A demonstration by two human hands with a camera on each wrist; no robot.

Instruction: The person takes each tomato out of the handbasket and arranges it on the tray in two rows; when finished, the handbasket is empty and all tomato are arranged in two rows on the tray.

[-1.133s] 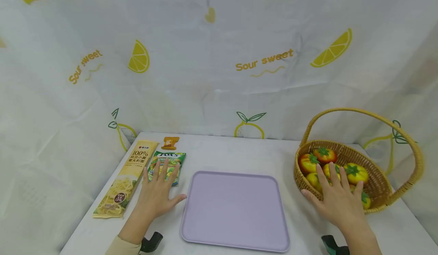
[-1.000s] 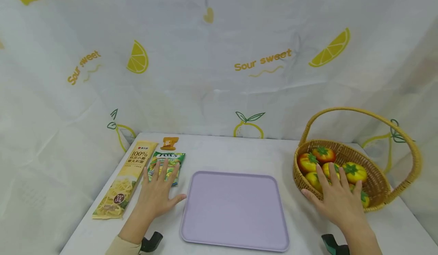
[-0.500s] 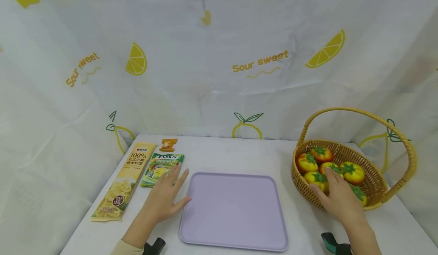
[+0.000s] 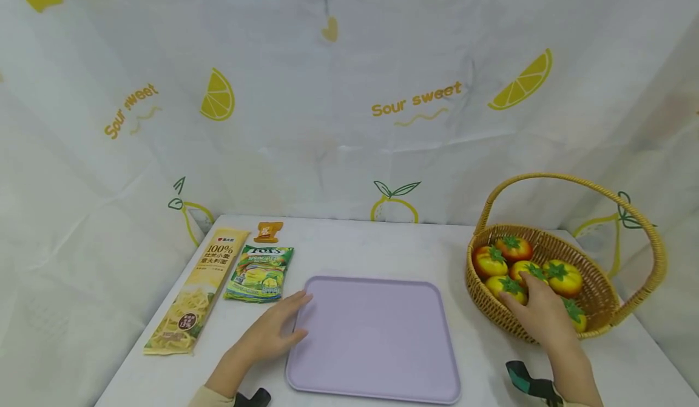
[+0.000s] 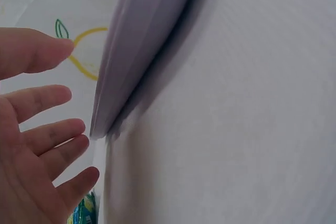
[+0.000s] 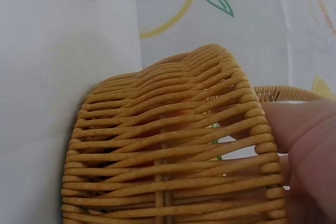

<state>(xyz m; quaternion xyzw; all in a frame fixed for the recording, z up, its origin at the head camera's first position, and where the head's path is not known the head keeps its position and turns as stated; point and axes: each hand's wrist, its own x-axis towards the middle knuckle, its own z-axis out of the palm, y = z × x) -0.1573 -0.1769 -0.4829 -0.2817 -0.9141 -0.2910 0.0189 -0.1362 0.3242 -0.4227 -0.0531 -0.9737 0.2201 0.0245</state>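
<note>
My left hand flat, fingers relaxed, beside tray; right hand in basket, seemingly grasping a tomato.

A white table carries a lilac tray near the middle. At the left lie a long pasta packet, a green sweet bag and, farther back, a small orange sachet. A wicker basket stands at the right.
</note>
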